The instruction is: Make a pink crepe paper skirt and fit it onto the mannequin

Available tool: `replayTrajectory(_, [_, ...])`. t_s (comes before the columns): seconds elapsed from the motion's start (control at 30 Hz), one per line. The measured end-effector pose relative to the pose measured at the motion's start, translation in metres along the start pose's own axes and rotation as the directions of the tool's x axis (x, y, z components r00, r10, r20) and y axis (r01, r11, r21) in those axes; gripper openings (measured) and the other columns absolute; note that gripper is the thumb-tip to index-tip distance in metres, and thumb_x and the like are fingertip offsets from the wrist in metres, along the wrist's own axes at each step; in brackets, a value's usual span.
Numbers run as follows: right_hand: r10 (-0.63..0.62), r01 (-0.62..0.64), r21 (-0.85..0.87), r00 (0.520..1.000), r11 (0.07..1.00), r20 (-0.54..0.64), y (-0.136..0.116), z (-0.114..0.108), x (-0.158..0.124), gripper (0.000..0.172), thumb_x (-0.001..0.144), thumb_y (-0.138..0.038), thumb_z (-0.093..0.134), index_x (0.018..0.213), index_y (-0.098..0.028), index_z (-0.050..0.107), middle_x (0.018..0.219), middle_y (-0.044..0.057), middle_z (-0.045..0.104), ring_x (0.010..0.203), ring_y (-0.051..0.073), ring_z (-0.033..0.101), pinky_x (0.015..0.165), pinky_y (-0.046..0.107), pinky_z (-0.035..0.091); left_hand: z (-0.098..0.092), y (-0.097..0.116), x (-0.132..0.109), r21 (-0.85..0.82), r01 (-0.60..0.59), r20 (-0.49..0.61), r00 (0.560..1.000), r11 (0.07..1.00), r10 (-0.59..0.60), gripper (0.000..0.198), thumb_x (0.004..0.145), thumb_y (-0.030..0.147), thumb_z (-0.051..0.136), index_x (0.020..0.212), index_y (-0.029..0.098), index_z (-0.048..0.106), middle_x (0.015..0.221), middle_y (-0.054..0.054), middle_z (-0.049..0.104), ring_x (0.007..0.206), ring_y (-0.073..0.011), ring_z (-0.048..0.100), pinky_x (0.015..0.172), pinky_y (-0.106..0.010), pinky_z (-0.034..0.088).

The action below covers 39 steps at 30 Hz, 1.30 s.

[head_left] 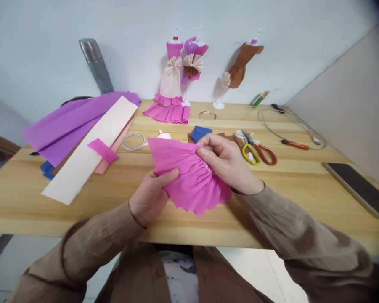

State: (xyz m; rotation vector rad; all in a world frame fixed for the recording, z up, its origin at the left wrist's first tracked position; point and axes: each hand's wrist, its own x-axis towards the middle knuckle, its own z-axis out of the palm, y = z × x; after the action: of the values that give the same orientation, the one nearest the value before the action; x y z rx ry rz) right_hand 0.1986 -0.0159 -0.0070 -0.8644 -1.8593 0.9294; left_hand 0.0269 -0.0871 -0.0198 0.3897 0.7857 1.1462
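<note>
A person in brown sleeves works at a wooden table (113, 219), both hands on a piece of pink sheet (176, 162). With the scissors (255, 145) as the landmark, the pink sheet is held above the tabletop to their left and reaches a little nearer the wearer. The right hand (229, 160) pinches its gathered upper edge between thumb and forefinger. The left hand (151, 193) grips the left part, thumb flat on top and the other fingers underneath.

The step appears to be gathering the edge into folds. Done well, it would likely call for small, even tucks, each pressed firmly between thumb and finger before the next is taken up. The left hand would best give light, steady tension, since the sheet looks thin enough to tear or crease. The loose edge is better left uncrushed.

The sheet is bright pink with a matt, crepe-like surface. It spreads like a fan: fairly smooth at the left, crowded with ridges toward the right hand, and wavy along its lower rim. Tiny pale marks show beside the right fingers; whether they are stitches cannot be told.
</note>
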Motion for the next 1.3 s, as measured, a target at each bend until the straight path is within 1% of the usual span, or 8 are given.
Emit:
replayTrajectory(0.2, [0.05,-0.049,0.051,0.999,0.997,-0.005,0.003,-0.001,0.0,0.015,0.087,-0.03,0.058,0.078,-0.019,0.053,0.062,-0.005,0.043,0.054,0.009,0.034,0.054,0.026,0.029,-0.006,0.0,-0.003,0.044,-0.003,0.116,0.993,0.999,-0.002,0.027,0.07,0.025,0.082,0.094,0.016,0.075,0.098,-0.007,0.075,0.095,-0.022,0.068,0.083,-0.032,0.052])
replayTrajectory(0.4, [0.066,-0.065,0.056,0.998,0.996,-0.015,0.008,-0.001,0.001,0.014,0.086,-0.029,0.059,0.078,-0.019,0.054,0.061,-0.006,0.043,0.053,0.008,0.034,0.053,0.025,0.028,-0.01,-0.001,0.0,0.034,-0.045,-0.069,0.996,0.998,0.048,0.024,0.057,0.024,0.089,0.072,0.014,0.073,0.072,-0.002,0.071,0.069,-0.0121,0.063,0.066,-0.023,0.05])
replayTrajectory(0.6, [0.084,-0.082,0.043,0.995,0.996,-0.061,0.009,-0.002,0.001,0.016,0.085,-0.031,0.062,0.077,-0.02,0.055,0.062,-0.005,0.044,0.055,0.009,0.036,0.053,0.025,0.03,-0.012,0.001,0.002,0.118,0.003,-0.105,0.994,0.993,0.009,0.025,0.057,0.024,0.089,0.071,0.012,0.072,0.065,0.0,0.067,0.056,-0.0088,0.058,0.051,-0.02,0.047])
replayTrajectory(0.7, [0.018,-0.021,-0.035,0.997,0.999,-0.074,0.009,-0.004,-0.001,0.014,0.086,-0.029,0.063,0.078,-0.02,0.056,0.065,-0.004,0.048,0.056,0.009,0.04,0.054,0.025,0.032,-0.015,0.002,0.005,0.192,0.035,-0.099,0.995,0.981,-0.016,0.029,0.058,0.031,0.088,0.07,0.01,0.071,0.062,-0.001,0.064,0.052,-0.0098,0.056,0.047,-0.022,0.048])
replayTrajectory(0.93, [0.01,-0.013,-0.031,0.996,0.999,-0.083,0.016,-0.009,-0.004,0.012,0.088,-0.025,0.06,0.078,-0.02,0.056,0.062,-0.005,0.048,0.053,0.009,0.041,0.052,0.025,0.033,-0.024,-0.001,0.01,0.203,0.029,-0.034,0.999,0.979,-0.023,0.033,0.061,0.036,0.087,0.066,0.011,0.066,0.06,0.0,0.06,0.052,-0.009,0.054,0.049,-0.021,0.047])
replayTrajectory(1.07, [0.066,-0.062,0.045,0.993,0.997,-0.096,0.016,-0.01,-0.004,0.012,0.084,-0.025,0.065,0.076,-0.02,0.057,0.06,-0.005,0.046,0.05,0.008,0.038,0.049,0.024,0.029,-0.025,-0.003,0.011,0.165,0.013,0.059,0.998,0.986,-0.023,0.034,0.072,0.044,0.08,0.083,0.014,0.07,0.077,-0.003,0.066,0.065,-0.0111,0.058,0.062,-0.024,0.05])
replayTrajectory(1.17, [0.154,-0.144,0.136,0.986,0.98,-0.066,0.017,-0.009,-0.005,0.013,0.082,-0.027,0.067,0.076,-0.021,0.057,0.056,-0.006,0.045,0.047,0.008,0.036,0.047,0.023,0.026,-0.022,-0.003,0.011,0.115,-0.013,0.081,0.997,0.993,0.003,0.027,0.072,0.035,0.081,0.089,0.015,0.074,0.083,-0.004,0.069,0.074,-0.0112,0.061,0.07,-0.022,0.049])
replayTrajectory(1.3, [0.232,-0.216,0.242,0.972,0.946,-0.04,0.019,-0.008,-0.007,0.015,0.08,-0.029,0.069,0.076,-0.021,0.057,0.053,-0.007,0.044,0.045,0.007,0.035,0.045,0.022,0.025,-0.021,-0.001,0.007,0.137,-0.077,0.083,0.994,0.988,0.066,0.018,0.065,0.027,0.086,0.076,0.015,0.076,0.07,-0.002,0.07,0.071,-0.011,0.062,0.069,-0.021,0.049])
